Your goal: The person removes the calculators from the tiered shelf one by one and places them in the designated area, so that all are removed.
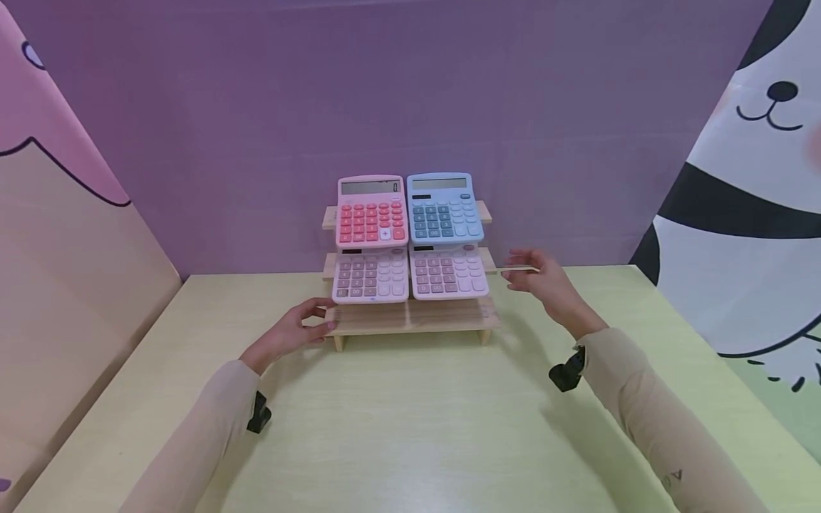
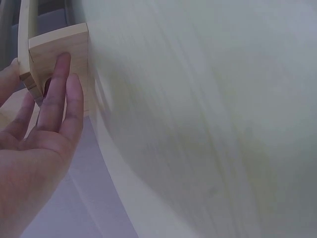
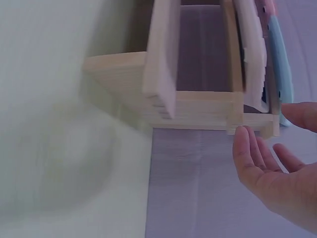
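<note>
My left hand (image 1: 288, 338) grips the left end of the lowest shelf of a pale wooden three-tier stand (image 1: 410, 320), thumb to one side of the board and fingers to the other; in the left wrist view, the longer fingers reach below it to the supporting panel. My right hand (image 1: 554, 291), right of centre in the head view, has loosely bent fingers with the thumb apart from them, and the right wrist view shows nothing held. It is just beside the rear right end of the stand; contact cannot be confirmed.

The stand is at the centre of the head frame. On its upper part lean a pink calculator with red keys (image 1: 372, 214) and, to the right, a light blue calculator with darker blue keys (image 1: 445, 210). Below them sit two pale lilac calculators with mauve keys (image 1: 370, 278) (image 1: 449, 274), side by side, their tops hidden.

Assessment: good handling here calls for steadying both ends at matching heights and keeping the shelves level. A one-sided pull could twist the frame and slide the leaning calculators. My right fingers should bear on wood, clear of the blue casing.

Beyond are the pale yellow wood-grain table (image 1: 410, 427) and, across the top, a purple backdrop (image 1: 410, 92).
</note>
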A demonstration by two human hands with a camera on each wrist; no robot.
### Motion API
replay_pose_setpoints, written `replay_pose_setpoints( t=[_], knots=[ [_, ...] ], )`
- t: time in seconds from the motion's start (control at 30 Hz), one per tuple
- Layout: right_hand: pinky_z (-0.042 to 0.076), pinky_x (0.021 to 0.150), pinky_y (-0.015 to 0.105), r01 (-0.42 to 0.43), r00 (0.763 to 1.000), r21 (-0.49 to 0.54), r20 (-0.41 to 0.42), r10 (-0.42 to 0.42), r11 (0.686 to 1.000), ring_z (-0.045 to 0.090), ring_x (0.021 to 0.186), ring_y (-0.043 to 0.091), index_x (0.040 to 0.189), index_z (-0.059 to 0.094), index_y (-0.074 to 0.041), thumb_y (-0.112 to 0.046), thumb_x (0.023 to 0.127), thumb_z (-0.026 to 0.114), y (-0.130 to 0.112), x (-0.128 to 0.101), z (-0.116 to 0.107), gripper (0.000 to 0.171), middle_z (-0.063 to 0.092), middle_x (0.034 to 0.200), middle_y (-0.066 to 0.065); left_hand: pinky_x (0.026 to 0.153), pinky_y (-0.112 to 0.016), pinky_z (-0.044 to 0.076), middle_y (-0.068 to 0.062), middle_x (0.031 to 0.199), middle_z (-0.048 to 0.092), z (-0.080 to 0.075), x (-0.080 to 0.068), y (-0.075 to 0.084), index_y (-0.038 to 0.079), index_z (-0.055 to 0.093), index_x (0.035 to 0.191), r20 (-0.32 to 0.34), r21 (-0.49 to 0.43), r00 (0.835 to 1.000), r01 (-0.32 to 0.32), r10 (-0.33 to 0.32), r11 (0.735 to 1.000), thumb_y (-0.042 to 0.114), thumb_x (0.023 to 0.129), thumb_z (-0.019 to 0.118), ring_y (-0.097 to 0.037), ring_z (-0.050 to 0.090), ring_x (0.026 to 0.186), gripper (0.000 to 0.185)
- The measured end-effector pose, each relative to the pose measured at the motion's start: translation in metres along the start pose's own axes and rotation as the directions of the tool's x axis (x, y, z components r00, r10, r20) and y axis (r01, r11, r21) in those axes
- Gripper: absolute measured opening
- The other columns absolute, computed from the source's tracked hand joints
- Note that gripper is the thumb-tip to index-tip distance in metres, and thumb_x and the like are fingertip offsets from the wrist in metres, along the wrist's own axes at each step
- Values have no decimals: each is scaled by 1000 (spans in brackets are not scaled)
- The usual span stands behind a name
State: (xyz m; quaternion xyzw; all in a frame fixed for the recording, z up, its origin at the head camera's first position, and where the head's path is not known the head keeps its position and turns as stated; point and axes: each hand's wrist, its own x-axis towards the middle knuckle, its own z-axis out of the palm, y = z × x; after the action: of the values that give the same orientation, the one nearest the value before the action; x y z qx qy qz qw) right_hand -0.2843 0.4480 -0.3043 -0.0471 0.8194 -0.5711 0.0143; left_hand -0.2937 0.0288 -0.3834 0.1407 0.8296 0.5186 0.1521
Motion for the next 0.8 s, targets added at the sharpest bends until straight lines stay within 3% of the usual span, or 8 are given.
replay_pose_setpoints(
  t=[0.27, 0.47, 0.57, 0.8],
  knots=[
    [53, 80, 17, 26, 998, 43, -52, -24, 999, 56, 90, 4, 137, 30, 2, -2, 91, 47, -12, 10, 2, 49, 43, 125, 14, 86, -34, 54, -19, 127, 40, 0, 0, 0, 11, 37, 136, 3, -5, 1000, 5, -5, 1000, 21, 89, 61, -24, 54, 98, 54],
    [53, 79, 17, 47, 995, 78, -89, -40, 996, 56, 89, 4, 136, 32, 3, 0, 90, 47, -21, 16, 7, 48, 45, 124, 14, 85, -33, 54, -19, 126, 41, 0, 1, -1, 11, 37, 136, 1, 2, 1000, 3, -3, 1000, 22, 88, 61, -23, 55, 98, 54],
    [53, 77, 16, 51, 994, 106, -104, -40, 993, 57, 94, 11, 135, 33, 3, 0, 90, 48, -23, 19, 9, 48, 45, 126, 19, 85, -33, 54, -19, 126, 41, 0, 2, -2, 11, 37, 136, 0, 14, 1000, 3, -3, 1000, 22, 88, 61, -24, 54, 98, 54],
    [52, 87, 25, 46, 993, 193, -118, -23, 980, 59, 100, 15, 135, 34, 3, -4, 90, 52, -25, 27, 17, 48, 46, 127, 20, 85, -35, 54, -20, 125, 41, 0, 1, -1, 9, 37, 135, -1, 20, 1000, -11, 11, 1000, 19, 89, 60, -23, 54, 97, 53]
  ],
)
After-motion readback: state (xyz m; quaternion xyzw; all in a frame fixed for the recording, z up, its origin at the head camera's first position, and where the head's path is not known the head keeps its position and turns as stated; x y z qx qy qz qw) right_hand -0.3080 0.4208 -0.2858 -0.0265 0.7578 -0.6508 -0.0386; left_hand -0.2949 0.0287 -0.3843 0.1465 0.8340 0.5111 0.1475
